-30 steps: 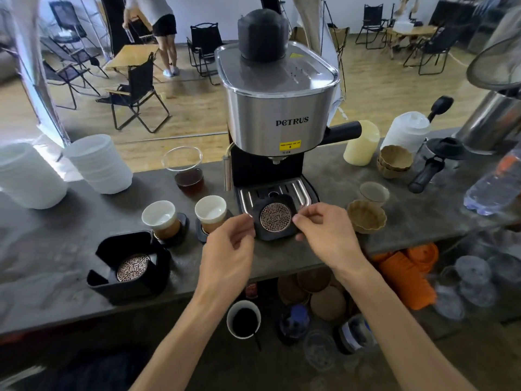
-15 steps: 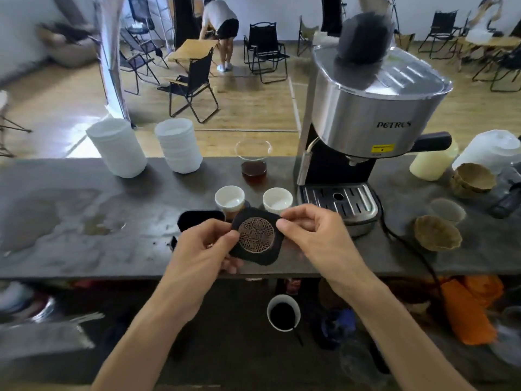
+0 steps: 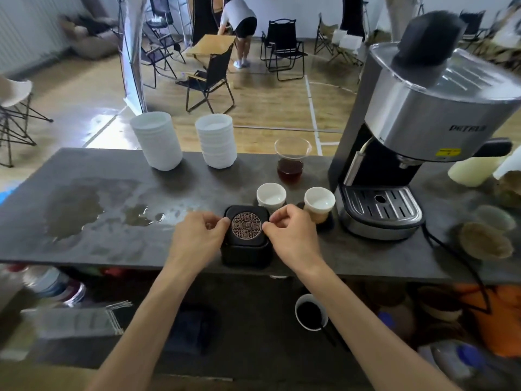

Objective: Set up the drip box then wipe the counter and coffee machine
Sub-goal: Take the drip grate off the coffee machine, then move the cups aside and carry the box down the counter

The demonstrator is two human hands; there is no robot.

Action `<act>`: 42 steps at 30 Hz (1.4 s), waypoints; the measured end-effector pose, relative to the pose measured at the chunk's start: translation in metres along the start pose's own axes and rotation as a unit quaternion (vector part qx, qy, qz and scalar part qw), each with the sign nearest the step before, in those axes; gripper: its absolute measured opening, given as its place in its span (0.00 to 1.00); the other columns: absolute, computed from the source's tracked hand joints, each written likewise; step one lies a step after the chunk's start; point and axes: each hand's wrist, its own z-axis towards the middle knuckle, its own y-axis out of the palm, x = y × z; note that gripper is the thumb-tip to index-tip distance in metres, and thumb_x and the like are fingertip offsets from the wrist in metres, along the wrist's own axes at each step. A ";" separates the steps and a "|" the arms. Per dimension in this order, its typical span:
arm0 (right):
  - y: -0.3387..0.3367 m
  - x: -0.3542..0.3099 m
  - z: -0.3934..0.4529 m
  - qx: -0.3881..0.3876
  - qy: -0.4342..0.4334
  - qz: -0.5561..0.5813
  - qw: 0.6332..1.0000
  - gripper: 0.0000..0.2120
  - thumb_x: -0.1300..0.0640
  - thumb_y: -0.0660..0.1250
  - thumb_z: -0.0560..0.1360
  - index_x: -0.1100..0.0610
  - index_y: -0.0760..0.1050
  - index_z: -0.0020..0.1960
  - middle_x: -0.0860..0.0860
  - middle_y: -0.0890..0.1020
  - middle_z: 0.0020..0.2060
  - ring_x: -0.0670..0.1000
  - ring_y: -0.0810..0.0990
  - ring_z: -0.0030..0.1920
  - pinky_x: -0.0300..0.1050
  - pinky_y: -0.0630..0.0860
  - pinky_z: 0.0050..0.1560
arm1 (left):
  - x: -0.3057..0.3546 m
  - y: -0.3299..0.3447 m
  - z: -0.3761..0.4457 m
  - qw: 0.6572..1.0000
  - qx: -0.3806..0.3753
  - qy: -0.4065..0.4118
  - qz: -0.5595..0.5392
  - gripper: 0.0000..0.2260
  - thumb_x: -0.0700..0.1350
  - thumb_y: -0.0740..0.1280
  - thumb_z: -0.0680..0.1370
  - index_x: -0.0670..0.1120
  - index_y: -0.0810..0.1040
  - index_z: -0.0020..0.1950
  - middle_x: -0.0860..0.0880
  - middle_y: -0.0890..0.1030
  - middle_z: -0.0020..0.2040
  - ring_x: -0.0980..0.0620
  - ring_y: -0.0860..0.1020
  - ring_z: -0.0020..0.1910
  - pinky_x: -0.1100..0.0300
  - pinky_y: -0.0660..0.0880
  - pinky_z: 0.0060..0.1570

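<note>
my left hand [image 3: 197, 238] and my right hand [image 3: 293, 235] are both on the drip box [image 3: 245, 246], a black square box sitting on the dark worktop [image 3: 112, 244] close to its near edge. between my two sets of fingers sits the box's black lid [image 3: 246, 222] with a round copper-coloured patterned grate in its middle. the fingers of my left hand [image 3: 217, 221] are curled and pinch the lid's left edge; the fingers of my right hand [image 3: 275, 221] are curled and pinch its right edge. the lid lies flat across the top of the box, whether fully seated i cannot tell.

just beyond my right fingers stand two small white cups, one [image 3: 271, 195] behind the box and one [image 3: 319, 204] further right, touching or nearly touching my knuckles. behind them is a glass cup [image 3: 291, 162] with dark liquid in its bottom. right of my right fingers stands the coffee machine [image 3: 423, 131], steel-bodied with a black knob on top and a slotted drip tray [image 3: 379, 203] at its foot. to the left of my left fingers the worktop carries a wet patch [image 3: 93, 204] of spilled water. far beyond my left fingers, at the worktop's back edge, stand two stacks of white cups [image 3: 158, 139] and [image 3: 216, 139]. to the far right of my right fingers lie brown fluted paper liners [image 3: 485, 239] and a pale yellow container [image 3: 476, 170].
</note>
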 end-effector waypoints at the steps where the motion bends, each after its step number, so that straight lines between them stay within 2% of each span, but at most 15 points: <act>1: 0.001 0.001 -0.001 0.001 0.007 -0.010 1.000 0.06 0.55 0.72 0.71 0.50 0.74 0.40 0.48 0.83 0.38 0.52 0.81 0.47 0.51 0.79 0.49 | -0.003 0.002 0.002 1.000 -0.008 -0.007 0.003 0.11 0.51 0.68 0.77 0.48 0.84 0.39 0.50 0.83 0.35 0.50 0.80 0.39 0.59 0.70 0.38; 7: 0.000 -0.002 -0.002 -0.023 0.043 -0.032 0.998 0.06 0.53 0.68 0.73 0.54 0.75 0.40 0.49 0.82 0.38 0.52 0.79 0.46 0.47 0.74 0.45 | -0.009 0.010 0.006 0.999 -0.036 -0.036 0.017 0.13 0.48 0.66 0.74 0.43 0.81 0.33 0.50 0.76 0.25 0.48 0.75 0.31 0.57 0.70 0.33; 11: -0.004 0.000 -0.005 -0.026 0.059 -0.030 0.997 0.07 0.51 0.68 0.73 0.54 0.77 0.40 0.47 0.82 0.37 0.49 0.79 0.43 0.44 0.72 0.41 | -0.009 0.009 0.001 0.999 -0.021 -0.019 0.045 0.15 0.50 0.64 0.74 0.40 0.78 0.34 0.45 0.78 0.28 0.47 0.76 0.32 0.56 0.70 0.33; 17: -0.007 0.006 -0.007 -0.035 0.067 -0.004 0.997 0.07 0.50 0.68 0.72 0.52 0.80 0.38 0.47 0.85 0.35 0.48 0.84 0.42 0.51 0.80 0.50 | -0.013 0.009 -0.002 0.999 -0.010 -0.003 0.045 0.16 0.53 0.65 0.76 0.45 0.78 0.33 0.52 0.76 0.27 0.54 0.74 0.32 0.57 0.68 0.35; 23: -0.006 0.004 -0.007 -0.052 0.067 -0.009 0.996 0.10 0.50 0.67 0.73 0.53 0.82 0.37 0.46 0.85 0.34 0.49 0.84 0.42 0.54 0.80 0.52 | -0.007 0.003 -0.008 0.993 -0.002 0.041 0.114 0.19 0.54 0.62 0.78 0.43 0.78 0.35 0.48 0.77 0.30 0.54 0.72 0.31 0.56 0.67 0.32; 27: -0.017 -0.003 -0.001 0.002 0.049 0.025 0.998 0.07 0.53 0.63 0.73 0.49 0.80 0.43 0.46 0.85 0.40 0.46 0.84 0.46 0.52 0.80 0.54 | 0.005 -0.013 0.000 0.991 0.031 0.106 0.081 0.17 0.49 0.61 0.79 0.41 0.76 0.35 0.47 0.76 0.29 0.44 0.75 0.35 0.51 0.70 0.36; 29: -0.022 -0.012 0.006 0.018 0.059 0.096 0.993 0.09 0.56 0.60 0.75 0.50 0.78 0.50 0.47 0.84 0.47 0.48 0.83 0.51 0.53 0.79 0.58 | 0.018 -0.018 0.017 0.995 -0.008 0.092 -0.030 0.12 0.44 0.60 0.80 0.44 0.82 0.43 0.50 0.83 0.37 0.50 0.80 0.41 0.54 0.75 0.45; 31: -0.023 -0.022 0.012 0.012 0.094 0.163 0.982 0.13 0.63 0.58 0.77 0.64 0.75 0.58 0.61 0.81 0.56 0.58 0.80 0.59 0.58 0.75 0.64 | 0.030 -0.016 0.037 0.978 -0.116 0.033 -0.170 0.13 0.40 0.58 0.81 0.44 0.83 0.53 0.50 0.85 0.47 0.53 0.83 0.48 0.58 0.78 0.52; 32: -0.021 -0.023 0.015 0.011 0.106 0.180 0.978 0.14 0.65 0.56 0.76 0.72 0.67 0.59 0.68 0.77 0.59 0.64 0.76 0.62 0.64 0.71 0.66 | 0.033 -0.013 0.047 0.960 -0.165 -0.003 -0.227 0.14 0.40 0.57 0.81 0.42 0.82 0.57 0.47 0.85 0.51 0.52 0.83 0.51 0.58 0.78 0.54; 33: -0.020 -0.025 0.016 0.011 0.117 0.197 0.973 0.15 0.65 0.56 0.73 0.73 0.69 0.56 0.71 0.76 0.59 0.67 0.75 0.62 0.69 0.67 0.66 | 0.036 -0.010 0.057 0.944 -0.193 -0.035 -0.264 0.14 0.41 0.57 0.82 0.40 0.80 0.58 0.44 0.85 0.53 0.50 0.83 0.52 0.57 0.79 0.54; 34: -0.017 -0.024 0.016 0.010 0.132 0.214 0.968 0.13 0.64 0.56 0.70 0.71 0.71 0.51 0.70 0.78 0.52 0.59 0.56 0.65 0.71 0.65 0.66 | 0.036 -0.009 0.066 0.934 -0.205 -0.059 -0.286 0.14 0.42 0.56 0.82 0.39 0.79 0.59 0.42 0.84 0.54 0.47 0.83 0.53 0.55 0.79 0.55; 35: -0.014 -0.026 0.017 0.007 0.146 0.232 0.962 0.06 0.63 0.56 0.68 0.62 0.71 0.41 0.64 0.75 0.43 0.51 0.64 0.48 0.72 0.65 0.66 | 0.036 -0.008 0.075 0.926 -0.213 -0.076 -0.303 0.15 0.44 0.56 0.82 0.37 0.78 0.60 0.41 0.84 0.55 0.45 0.83 0.53 0.54 0.79 0.55; 37: -0.012 -0.031 0.021 -0.005 0.167 0.263 0.950 0.07 0.64 0.56 0.70 0.56 0.63 0.34 0.54 0.67 0.37 0.53 0.65 0.45 0.67 0.67 0.67 | 0.034 -0.006 0.089 0.910 -0.243 -0.088 -0.323 0.17 0.46 0.56 0.83 0.36 0.77 0.61 0.39 0.84 0.55 0.43 0.84 0.53 0.50 0.79 0.56; 40: -0.011 -0.027 0.029 -0.010 0.187 0.292 0.938 0.11 0.68 0.54 0.72 0.56 0.65 0.34 0.55 0.72 0.40 0.58 0.75 0.50 0.59 0.71 0.68 | 0.036 0.000 0.097 0.890 -0.311 -0.097 -0.321 0.20 0.49 0.55 0.83 0.36 0.76 0.62 0.38 0.83 0.56 0.43 0.83 0.55 0.50 0.78 0.57; 42: -0.013 -0.025 0.030 -0.019 0.196 0.323 0.926 0.09 0.69 0.54 0.73 0.63 0.72 0.41 0.62 0.78 0.50 0.60 0.77 0.61 0.53 0.73 0.66 | 0.037 0.005 0.097 0.875 -0.335 -0.103 -0.334 0.20 0.49 0.55 0.83 0.35 0.75 0.63 0.38 0.82 0.58 0.43 0.82 0.57 0.52 0.78 0.57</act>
